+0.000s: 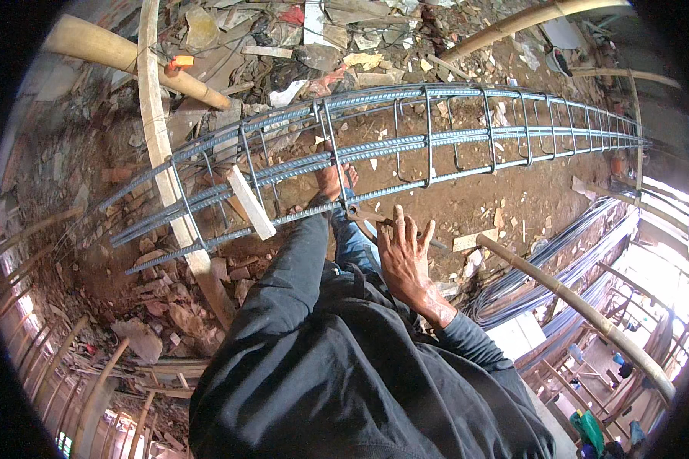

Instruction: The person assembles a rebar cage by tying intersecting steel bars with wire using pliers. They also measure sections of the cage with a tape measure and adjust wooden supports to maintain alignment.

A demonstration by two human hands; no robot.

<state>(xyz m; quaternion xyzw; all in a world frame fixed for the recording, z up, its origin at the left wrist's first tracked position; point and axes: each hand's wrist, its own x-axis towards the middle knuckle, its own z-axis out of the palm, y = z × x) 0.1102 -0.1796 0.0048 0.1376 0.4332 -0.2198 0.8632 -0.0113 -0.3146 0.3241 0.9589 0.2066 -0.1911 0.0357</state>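
A long rebar cage (pixel 459 138) of ribbed steel bars and square stirrups stretches across in front of me. My right hand (pixel 409 264) is at a pair of rusty pincers (pixel 369 219), its fingers fairly straight over the handles. The pincers' jaws meet the nearest bar (pixel 298 216) beside a stirrup (pixel 331 145). My left arm (pixel 287 256) reaches to the same joint from the left. Beyond its cuff my left hand (pixel 327 186) is partly behind the bars, and its fingers do not show clearly. A sandalled foot (pixel 351 176) is close beside it.
A wooden beam (pixel 159 145) crosses under the cage's left end, near a short wood block (pixel 251 203). Bamboo poles (pixel 134 57) lean around. Bundled steel rods (pixel 547 256) lie at right beneath another bamboo pole (pixel 566 302). Rubble and scraps (pixel 360 57) litter the dirt floor.
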